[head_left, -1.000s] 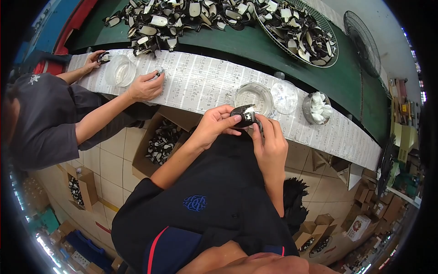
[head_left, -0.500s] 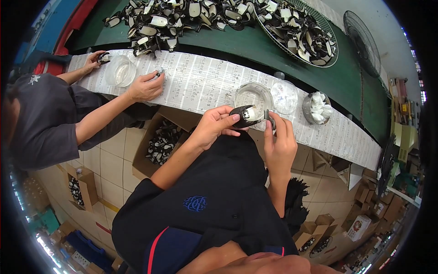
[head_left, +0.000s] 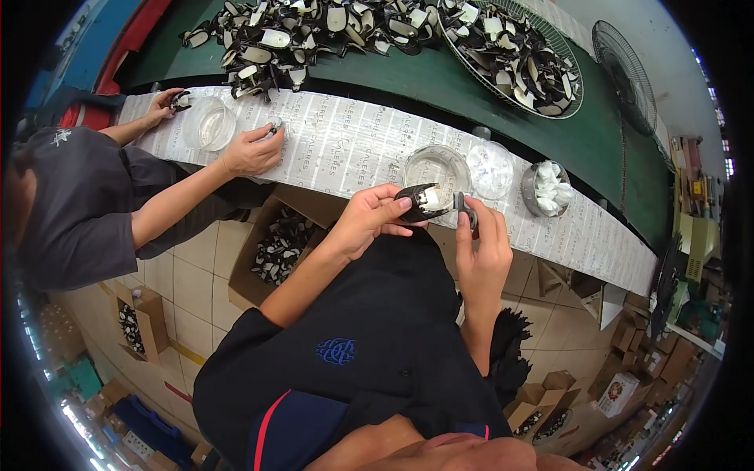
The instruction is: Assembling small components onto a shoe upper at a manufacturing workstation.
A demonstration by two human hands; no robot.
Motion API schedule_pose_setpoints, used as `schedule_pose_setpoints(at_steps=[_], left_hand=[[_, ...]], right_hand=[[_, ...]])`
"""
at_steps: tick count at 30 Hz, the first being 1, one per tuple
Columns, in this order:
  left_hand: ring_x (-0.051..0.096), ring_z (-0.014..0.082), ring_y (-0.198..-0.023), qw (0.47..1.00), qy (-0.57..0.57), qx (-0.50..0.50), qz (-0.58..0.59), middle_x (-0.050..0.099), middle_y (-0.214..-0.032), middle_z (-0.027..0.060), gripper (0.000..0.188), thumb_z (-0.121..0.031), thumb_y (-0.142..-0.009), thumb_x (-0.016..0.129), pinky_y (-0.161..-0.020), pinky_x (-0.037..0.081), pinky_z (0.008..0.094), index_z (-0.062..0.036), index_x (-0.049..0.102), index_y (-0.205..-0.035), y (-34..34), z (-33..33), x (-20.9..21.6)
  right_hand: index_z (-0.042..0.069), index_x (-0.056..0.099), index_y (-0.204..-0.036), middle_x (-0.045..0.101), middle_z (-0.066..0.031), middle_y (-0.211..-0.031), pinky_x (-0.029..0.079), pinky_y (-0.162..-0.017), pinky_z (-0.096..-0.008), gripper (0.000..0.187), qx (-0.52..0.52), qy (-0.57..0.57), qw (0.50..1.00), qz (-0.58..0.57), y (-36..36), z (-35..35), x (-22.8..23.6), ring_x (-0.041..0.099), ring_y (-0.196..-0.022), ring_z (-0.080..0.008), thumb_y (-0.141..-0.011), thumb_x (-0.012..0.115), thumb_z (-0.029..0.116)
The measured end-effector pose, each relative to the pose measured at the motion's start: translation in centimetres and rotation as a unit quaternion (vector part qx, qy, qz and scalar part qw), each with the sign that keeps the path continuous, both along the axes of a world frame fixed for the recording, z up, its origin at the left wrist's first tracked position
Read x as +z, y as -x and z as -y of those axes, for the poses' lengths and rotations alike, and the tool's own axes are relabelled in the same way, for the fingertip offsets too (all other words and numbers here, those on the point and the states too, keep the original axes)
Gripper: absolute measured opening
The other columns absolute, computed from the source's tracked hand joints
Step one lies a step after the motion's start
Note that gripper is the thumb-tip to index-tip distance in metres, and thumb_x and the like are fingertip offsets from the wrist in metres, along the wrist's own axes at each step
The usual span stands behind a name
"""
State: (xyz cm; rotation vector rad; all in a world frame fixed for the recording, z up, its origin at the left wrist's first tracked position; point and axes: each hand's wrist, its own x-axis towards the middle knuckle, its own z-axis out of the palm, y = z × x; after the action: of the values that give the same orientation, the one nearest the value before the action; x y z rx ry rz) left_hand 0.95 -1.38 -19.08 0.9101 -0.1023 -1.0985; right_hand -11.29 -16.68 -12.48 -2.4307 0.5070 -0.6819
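Note:
My left hand (head_left: 367,220) pinches a small black curved piece with a white inner side (head_left: 416,201), which looks like a shoe part. It is held over the near edge of the bench, just in front of a clear round bowl (head_left: 408,166). Between the thumb and fingers of my right hand (head_left: 481,250) is a small dark grey, partly curved item (head_left: 466,210); its kind is unclear. Its tip is close to the right end of the black piece, and I cannot tell whether they touch.
A clear round dish (head_left: 491,169) and a metal tin (head_left: 540,206) with white wads stand to the right. Black-and-white pieces (head_left: 314,39) lie heaped beyond, some in a wire basket (head_left: 580,102) near a fan (head_left: 624,74). A co-worker's hands (head_left: 250,151) work at left.

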Motion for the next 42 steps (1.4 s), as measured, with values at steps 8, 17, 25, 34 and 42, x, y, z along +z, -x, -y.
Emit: schedule_pose_setpoints(at_steps=[8,17,25,34,42], left_hand=[[0.072,0.0222,-0.089,0.999,0.009,0.023,-0.025,0.070,-0.104,0.0136,0.027,-0.017,-0.095,0.064,-0.070,0.060,0.0286,0.0017,0.060,-0.114,0.1,-0.5,-0.7],[0.071,0.0192,-0.088,0.999,0.028,0.041,-0.007,0.070,-0.099,0.0105,0.024,-0.020,-0.095,0.065,-0.071,0.060,0.0293,0.0001,0.060,-0.107,0.3,-1.4,-0.4],[0.071,0.0173,-0.087,0.999,0.028,0.042,-0.003,0.070,-0.097,0.0097,0.021,-0.019,-0.095,0.065,-0.071,0.059,0.0278,-0.0008,0.060,-0.105,0.0,-1.5,-0.2],[0.071,0.0172,-0.087,0.999,0.023,0.038,0.007,0.070,-0.098,0.0099,0.021,-0.019,-0.095,0.065,-0.071,0.059,0.0271,-0.0008,0.061,-0.105,0.0,-1.6,-0.1],[0.071,0.0178,-0.088,0.999,0.028,0.034,0.008,0.070,-0.099,0.0108,0.022,-0.019,-0.095,0.065,-0.070,0.059,0.0274,-0.0001,0.061,-0.106,0.4,-1.6,-0.3]], right_hand=[[0.005,0.064,-0.113,0.064,-0.0141,-0.100,0.052,-0.069,-0.0379,0.020,0.008,0.007,1.000,-0.015,-0.1,-0.6,0.2,0.064,-0.085,-0.0330,-0.093,0.061,0.008],[-0.001,0.060,-0.117,0.059,-0.0099,-0.094,0.042,-0.062,-0.0318,0.022,0.032,-0.030,0.999,-0.008,-0.2,-1.0,-0.1,0.051,-0.070,-0.0189,-0.098,0.055,0.007],[-0.001,0.060,-0.118,0.059,-0.0102,-0.094,0.042,-0.061,-0.0316,0.023,0.040,-0.022,0.999,-0.006,-0.7,-1.0,0.0,0.051,-0.069,-0.0187,-0.098,0.054,0.008],[-0.001,0.060,-0.118,0.059,-0.0099,-0.094,0.042,-0.060,-0.0312,0.022,0.035,-0.025,0.999,-0.006,-0.4,-1.0,-0.2,0.050,-0.069,-0.0180,-0.098,0.055,0.008],[-0.001,0.060,-0.117,0.059,-0.0101,-0.094,0.043,-0.062,-0.0316,0.022,0.031,-0.023,0.999,-0.007,-0.2,-1.0,-0.1,0.051,-0.070,-0.0186,-0.098,0.055,0.007]])
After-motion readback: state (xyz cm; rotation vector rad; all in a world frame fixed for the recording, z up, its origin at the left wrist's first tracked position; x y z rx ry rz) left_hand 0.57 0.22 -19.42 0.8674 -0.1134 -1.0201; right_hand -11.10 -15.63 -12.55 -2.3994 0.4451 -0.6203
